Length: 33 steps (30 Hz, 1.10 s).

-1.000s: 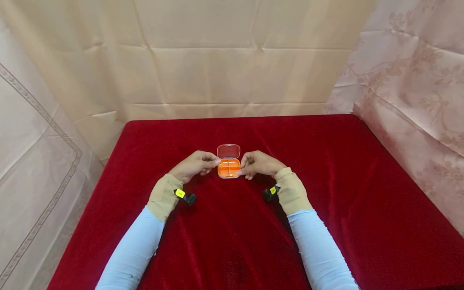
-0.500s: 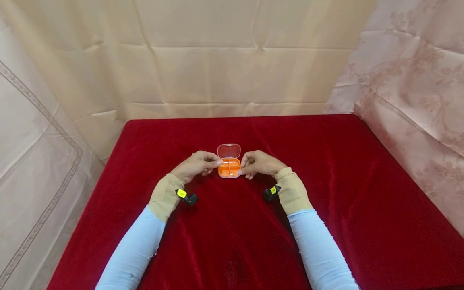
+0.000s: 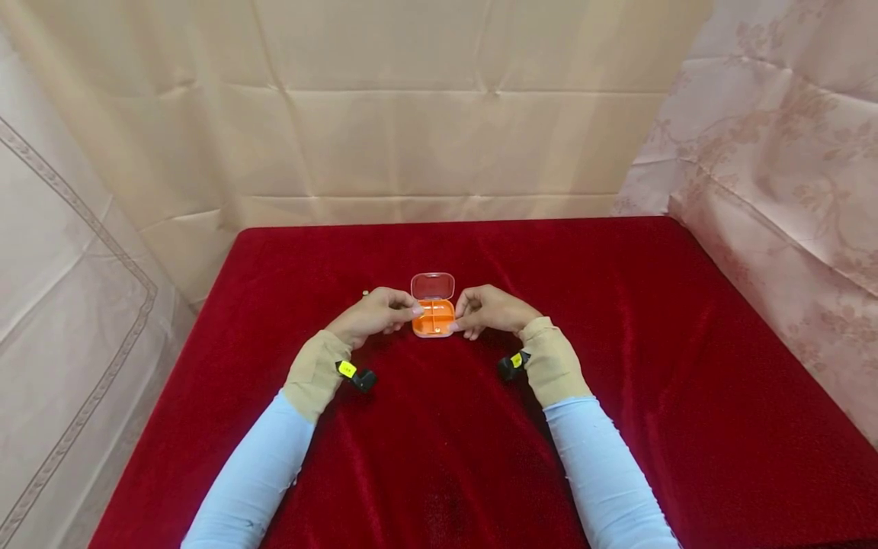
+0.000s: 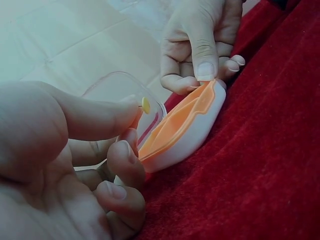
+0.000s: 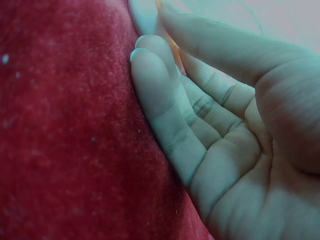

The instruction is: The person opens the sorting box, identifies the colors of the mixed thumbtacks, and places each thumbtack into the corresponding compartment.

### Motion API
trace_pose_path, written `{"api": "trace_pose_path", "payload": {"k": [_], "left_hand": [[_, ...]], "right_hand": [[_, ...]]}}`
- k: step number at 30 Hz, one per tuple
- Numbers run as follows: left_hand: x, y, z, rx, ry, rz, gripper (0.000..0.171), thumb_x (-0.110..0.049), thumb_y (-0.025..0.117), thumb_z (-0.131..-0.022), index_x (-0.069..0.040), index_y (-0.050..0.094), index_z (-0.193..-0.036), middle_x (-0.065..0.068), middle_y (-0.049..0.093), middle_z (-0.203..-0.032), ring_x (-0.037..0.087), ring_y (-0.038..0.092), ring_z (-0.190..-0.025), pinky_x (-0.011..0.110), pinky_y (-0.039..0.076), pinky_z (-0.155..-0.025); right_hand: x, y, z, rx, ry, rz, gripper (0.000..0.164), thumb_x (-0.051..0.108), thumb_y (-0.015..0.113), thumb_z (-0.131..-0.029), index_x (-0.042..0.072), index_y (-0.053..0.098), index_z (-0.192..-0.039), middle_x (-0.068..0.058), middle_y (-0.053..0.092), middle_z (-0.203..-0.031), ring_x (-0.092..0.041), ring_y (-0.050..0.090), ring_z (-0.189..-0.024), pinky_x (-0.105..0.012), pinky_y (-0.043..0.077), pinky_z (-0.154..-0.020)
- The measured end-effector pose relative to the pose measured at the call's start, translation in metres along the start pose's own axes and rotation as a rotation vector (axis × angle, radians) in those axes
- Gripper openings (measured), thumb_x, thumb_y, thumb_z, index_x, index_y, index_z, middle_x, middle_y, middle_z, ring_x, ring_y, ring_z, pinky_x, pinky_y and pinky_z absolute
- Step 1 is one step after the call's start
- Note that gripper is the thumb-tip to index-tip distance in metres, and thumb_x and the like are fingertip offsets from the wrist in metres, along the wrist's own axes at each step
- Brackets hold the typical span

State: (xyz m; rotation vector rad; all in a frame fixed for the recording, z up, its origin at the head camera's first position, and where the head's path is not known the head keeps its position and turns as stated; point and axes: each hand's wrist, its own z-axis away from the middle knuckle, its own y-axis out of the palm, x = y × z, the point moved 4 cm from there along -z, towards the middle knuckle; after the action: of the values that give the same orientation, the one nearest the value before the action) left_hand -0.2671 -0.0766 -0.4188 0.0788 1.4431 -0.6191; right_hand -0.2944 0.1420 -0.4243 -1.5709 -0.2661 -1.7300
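An orange pill box point(image 3: 434, 326) with dividers stands on the red cloth, its clear lid point(image 3: 433, 286) raised at the back. My left hand point(image 3: 376, 311) has its fingertips over the box's left compartments. Between thumb and index finger it pinches a yellow thumbtack point(image 4: 145, 105) by the pin, the flat head facing the box in the left wrist view. My right hand point(image 3: 495, 309) holds the box's right end, thumb on the rim and fingers curled beside it. In the right wrist view, the right thumb point(image 5: 215, 42) and fingers hide most of the box.
A tiny pale yellow object point(image 3: 366, 293) lies just behind the left hand. Red velvet cloth point(image 3: 439, 457) covers the table. A beige curtain point(image 3: 439, 114) hangs behind the far edge, with a patterned pink cloth point(image 3: 789, 191) on the right and a white one point(image 3: 62, 267) on the left.
My left hand has shifted slightly to the right, its fingertips further over the box. The tiny pale object behind it has come into sight. The right hand and box stay nearly still.
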Motion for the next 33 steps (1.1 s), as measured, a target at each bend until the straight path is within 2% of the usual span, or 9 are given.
{"api": "trace_pose_path", "payload": {"k": [7,20,26,29,31,33], "left_hand": [[0.0,0.001,-0.003,0.0,-0.001,-0.031,0.021,-0.02,0.063,-0.096,-0.001,0.067,-0.102,0.005,0.053,-0.077,0.014,0.043,-0.06,0.024,0.036,-0.052],[0.001,0.005,-0.002,-0.025,-0.024,-0.151,0.015,-0.019,0.065,-0.095,-0.006,0.069,-0.101,0.006,0.059,-0.085,0.017,0.049,-0.066,0.025,0.04,-0.054],[0.001,0.004,-0.002,-0.006,-0.023,-0.169,0.015,-0.02,0.065,-0.095,-0.007,0.07,-0.102,0.007,0.06,-0.087,0.019,0.05,-0.069,0.027,0.042,-0.056],[0.0,-0.004,0.0,-0.009,0.0,-0.127,0.02,-0.022,0.066,-0.094,-0.006,0.069,-0.104,0.008,0.058,-0.085,0.018,0.049,-0.067,0.026,0.041,-0.055],[0.0,-0.016,0.002,-0.046,0.017,-0.082,0.025,-0.025,0.067,-0.094,-0.004,0.069,-0.107,0.01,0.056,-0.083,0.017,0.047,-0.065,0.026,0.041,-0.055],[0.001,-0.033,0.007,-0.111,0.025,-0.046,0.03,-0.028,0.067,-0.093,-0.003,0.068,-0.111,0.012,0.053,-0.082,0.016,0.046,-0.064,0.026,0.039,-0.055]], "right_hand": [[0.001,-0.001,0.001,-0.012,-0.003,0.012,0.028,0.012,0.078,-0.082,-0.003,0.059,-0.097,-0.014,0.062,-0.081,-0.021,0.063,-0.065,-0.038,0.055,-0.068],[0.0,0.0,0.0,-0.006,0.002,0.004,0.032,0.013,0.079,-0.081,-0.004,0.059,-0.098,-0.014,0.062,-0.081,-0.021,0.063,-0.065,-0.039,0.055,-0.069],[0.001,0.0,0.001,-0.011,-0.001,0.003,0.03,0.012,0.079,-0.081,-0.004,0.059,-0.097,-0.014,0.062,-0.081,-0.021,0.063,-0.065,-0.039,0.055,-0.068],[0.001,0.001,0.001,-0.01,0.001,-0.002,0.029,0.012,0.079,-0.081,-0.003,0.059,-0.096,-0.014,0.062,-0.081,-0.022,0.063,-0.065,-0.039,0.055,-0.068],[0.001,0.001,0.001,-0.008,0.001,0.0,0.029,0.013,0.079,-0.081,-0.003,0.059,-0.096,-0.014,0.062,-0.081,-0.021,0.063,-0.065,-0.039,0.055,-0.068],[0.001,0.001,-0.001,-0.007,0.003,0.002,0.029,0.013,0.079,-0.081,-0.002,0.059,-0.096,-0.015,0.062,-0.081,-0.021,0.063,-0.065,-0.039,0.055,-0.068]]}}
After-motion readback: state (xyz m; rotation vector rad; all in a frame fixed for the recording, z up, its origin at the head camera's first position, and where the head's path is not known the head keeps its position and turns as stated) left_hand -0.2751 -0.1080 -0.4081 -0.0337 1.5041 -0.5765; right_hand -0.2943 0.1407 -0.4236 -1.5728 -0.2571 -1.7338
